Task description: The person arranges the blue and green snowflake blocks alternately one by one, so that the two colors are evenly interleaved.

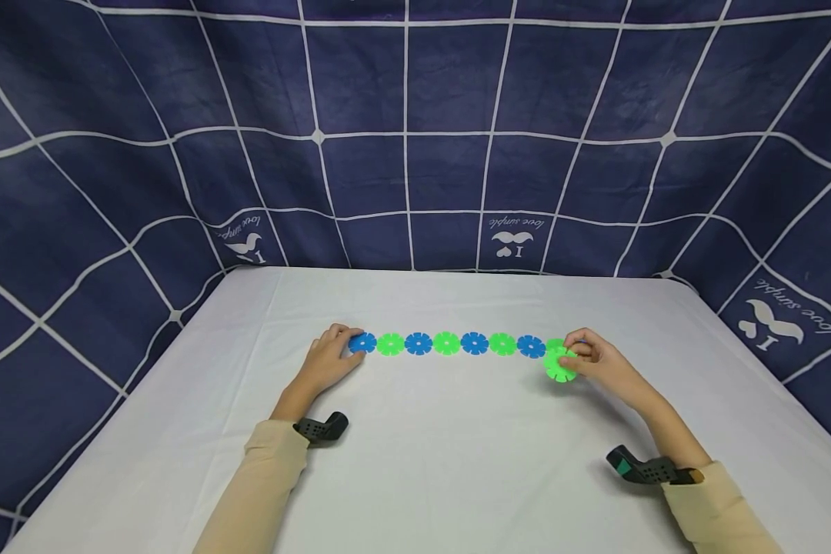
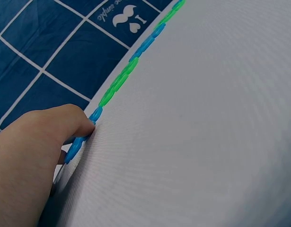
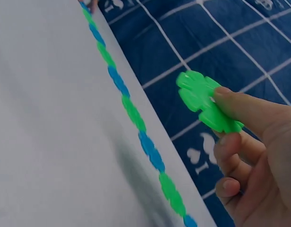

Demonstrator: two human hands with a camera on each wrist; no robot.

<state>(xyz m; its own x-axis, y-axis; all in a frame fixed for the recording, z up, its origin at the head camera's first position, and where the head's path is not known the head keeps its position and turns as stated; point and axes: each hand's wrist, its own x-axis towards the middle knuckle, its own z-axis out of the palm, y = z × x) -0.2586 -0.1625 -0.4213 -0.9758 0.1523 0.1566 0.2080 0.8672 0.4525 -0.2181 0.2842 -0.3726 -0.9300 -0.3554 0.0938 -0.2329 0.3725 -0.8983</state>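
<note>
A row of notched plastic snowflake discs, blue and green by turns, lies on the white table. My left hand [image 1: 330,358] is at the row's left end, its thumb and fingers holding the edge of the end blue disc [image 1: 363,342]. In the left wrist view the thumb covers part of that blue disc [image 2: 74,149]. My right hand [image 1: 602,371] pinches a loose green disc [image 3: 197,97] between thumb and fingers, raised above the table by the right end. Behind it, another green disc [image 1: 555,343] of the row is partly hidden. The right wrist view shows a blue disc [image 3: 189,221] beyond that one.
The white table [image 1: 443,454] stretches in front of the row and on both sides. A navy cloth with white grid lines [image 1: 450,177] hangs behind and beside it. Dark wrist straps with cameras [image 1: 324,428] sit at both cuffs.
</note>
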